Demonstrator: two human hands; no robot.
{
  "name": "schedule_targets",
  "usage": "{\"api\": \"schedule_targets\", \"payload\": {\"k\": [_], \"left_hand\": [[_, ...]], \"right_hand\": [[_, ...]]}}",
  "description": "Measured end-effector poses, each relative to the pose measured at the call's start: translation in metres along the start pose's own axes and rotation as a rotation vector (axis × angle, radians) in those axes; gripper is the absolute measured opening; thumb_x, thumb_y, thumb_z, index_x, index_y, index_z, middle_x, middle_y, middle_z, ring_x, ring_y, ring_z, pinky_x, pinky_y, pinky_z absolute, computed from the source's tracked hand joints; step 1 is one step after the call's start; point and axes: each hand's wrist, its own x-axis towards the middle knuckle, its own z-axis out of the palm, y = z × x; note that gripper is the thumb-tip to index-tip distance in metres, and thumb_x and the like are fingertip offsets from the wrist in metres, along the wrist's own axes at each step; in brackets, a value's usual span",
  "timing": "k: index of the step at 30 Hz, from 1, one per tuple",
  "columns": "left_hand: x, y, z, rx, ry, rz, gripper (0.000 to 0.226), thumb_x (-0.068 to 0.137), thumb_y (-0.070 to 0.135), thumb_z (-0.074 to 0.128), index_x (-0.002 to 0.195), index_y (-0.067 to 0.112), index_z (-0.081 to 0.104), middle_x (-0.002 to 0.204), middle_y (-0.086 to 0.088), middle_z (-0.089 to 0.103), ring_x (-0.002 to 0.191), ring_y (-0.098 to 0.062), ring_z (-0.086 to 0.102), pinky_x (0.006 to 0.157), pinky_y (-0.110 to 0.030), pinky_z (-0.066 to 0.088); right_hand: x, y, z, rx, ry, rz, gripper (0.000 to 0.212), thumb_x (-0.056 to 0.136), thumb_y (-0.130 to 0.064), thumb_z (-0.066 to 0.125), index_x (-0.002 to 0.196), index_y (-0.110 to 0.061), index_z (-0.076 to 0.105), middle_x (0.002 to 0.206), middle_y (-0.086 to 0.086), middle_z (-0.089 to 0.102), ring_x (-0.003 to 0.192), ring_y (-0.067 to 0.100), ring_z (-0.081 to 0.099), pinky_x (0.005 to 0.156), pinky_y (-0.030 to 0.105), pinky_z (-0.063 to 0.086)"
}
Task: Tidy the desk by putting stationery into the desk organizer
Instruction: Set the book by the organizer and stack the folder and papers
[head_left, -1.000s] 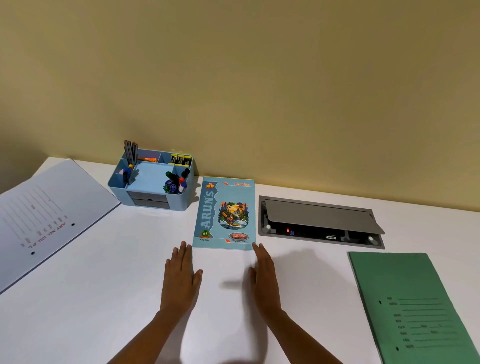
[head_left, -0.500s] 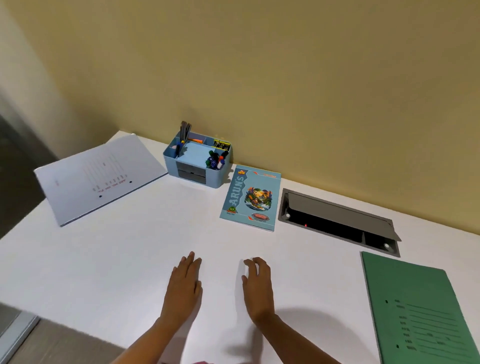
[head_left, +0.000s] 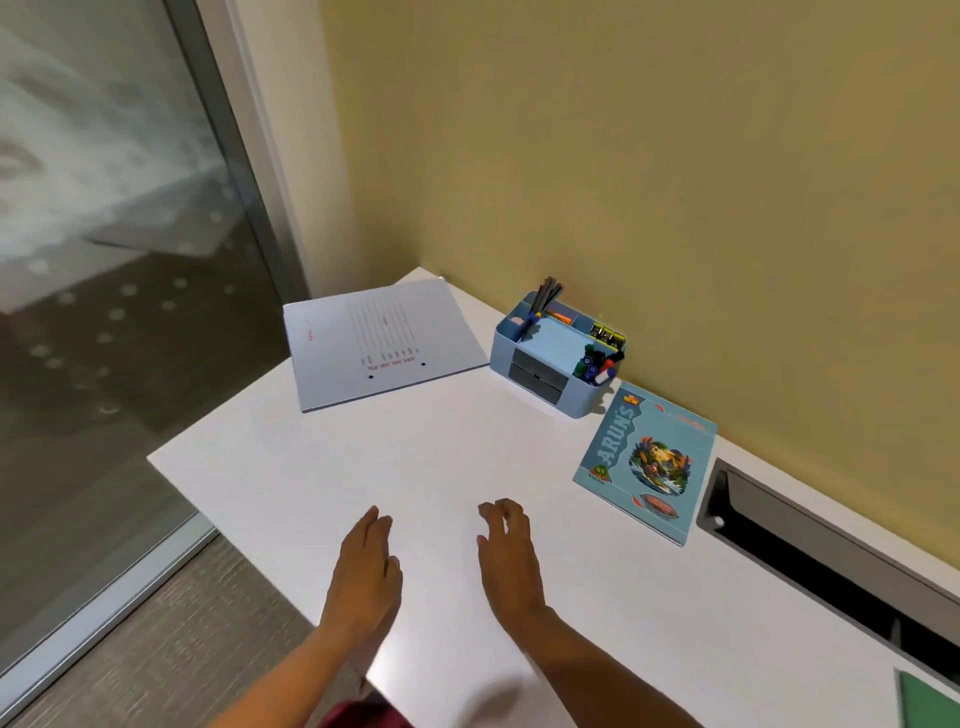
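— Hands? Left hand (head_left: 366, 564) and right hand (head_left: 506, 553) flat, empty, fingers spread, on near counter (head_left: 415, 457).
— Organizer (head_left: 558, 361)? Far side, pens inside, notebook (head_left: 647, 462) just right.

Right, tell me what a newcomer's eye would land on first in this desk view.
Probably the light blue plastic desk organizer against the yellow wall, bristling with pens and markers, and the bright blue illustrated notebook lying flat just right of it. Next, the two bare hands, left hand and right hand, palms down and empty over the white desk, with a pale grey paper file at the far left corner.
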Motion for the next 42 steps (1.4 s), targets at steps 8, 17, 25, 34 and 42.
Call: {"api": "schedule_targets", "payload": {"k": [8,17,25,34,42], "left_hand": [[0.098,-0.03,-0.067,-0.095,0.138,-0.172,0.052,0.092,0.008,0.054,0.14,-0.002,0.037,0.146,-0.016,0.038,0.136,-0.032,0.034,0.113,-0.037,0.026],[0.189,-0.028,-0.109,-0.28,0.253,-0.339,0.039,0.087,0.01,0.063,0.122,0.0,0.049,0.125,-0.016,0.056,0.111,-0.036,0.055,0.094,-0.042,0.046],[0.216,-0.024,-0.119,-0.257,0.234,-0.277,0.031,0.086,0.008,0.063,0.116,0.007,0.055,0.116,-0.013,0.062,0.091,-0.024,0.057,0.075,-0.029,0.044],[0.231,-0.016,-0.143,-0.508,0.239,-0.728,0.033,0.081,0.02,0.071,0.1,-0.002,0.056,0.095,-0.017,0.058,0.089,-0.034,0.057,0.073,-0.034,0.046],[0.196,-0.014,-0.158,-0.574,0.306,-0.587,0.015,0.089,0.011,0.059,0.074,0.009,0.055,0.069,-0.016,0.06,0.065,-0.03,0.054,0.068,-0.042,0.049]], "right_hand": [[0.11,-0.062,0.014,-0.07,0.074,-0.051,0.043,0.094,-0.016,0.05,0.136,-0.022,0.042,0.142,0.002,0.034,0.129,0.021,0.036,0.106,0.038,0.038],[0.238,-0.096,-0.009,-0.197,-0.098,0.035,0.061,0.099,-0.017,0.045,0.151,-0.011,0.013,0.16,0.005,0.001,0.146,0.022,0.008,0.115,0.033,0.017],[0.273,-0.098,0.008,-0.492,-0.32,0.086,0.071,0.097,-0.043,0.045,0.15,-0.016,0.006,0.157,0.02,-0.009,0.145,0.038,-0.008,0.117,0.044,0.01],[0.24,-0.087,0.019,-0.582,-0.25,-0.002,0.075,0.095,-0.051,0.043,0.152,-0.025,0.001,0.159,0.013,-0.011,0.147,0.033,-0.003,0.119,0.042,0.008],[0.207,-0.093,0.008,-0.314,-0.255,-0.049,0.06,0.097,-0.039,0.046,0.149,-0.024,0.02,0.159,0.008,0.008,0.144,0.029,0.016,0.115,0.041,0.024]]}}
